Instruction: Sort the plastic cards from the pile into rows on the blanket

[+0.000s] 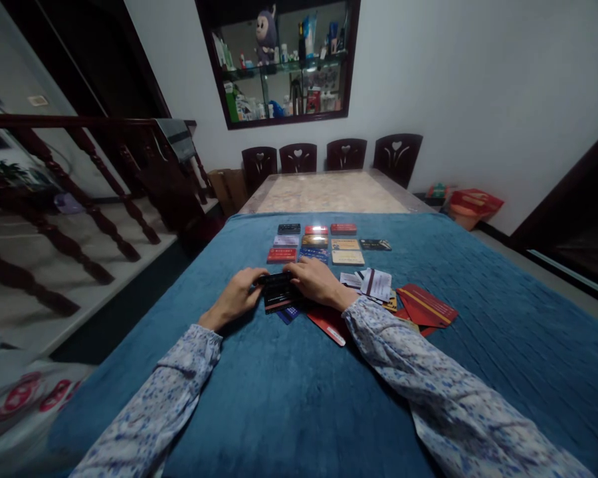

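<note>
Between my two hands is a small stack of black cards (278,281), gripped at its left end by my left hand (240,292) and at its right end by my right hand (315,279). Under it lie another black card (279,303) and a blue card (288,315). A red card (329,326) sticks out below my right wrist. Beyond my hands, piles of cards stand in rows, among them a red pile (282,255), a blue pile (313,254) and a cream pile (347,257). My right fingertips are partly hidden behind the hand.
Loose white cards (377,284) and red cards (428,304) lie heaped right of my right hand. A blue cloth (299,398) covers the near part of the table. Dark chairs (346,154) stand at the far end, a railing (94,172) at left.
</note>
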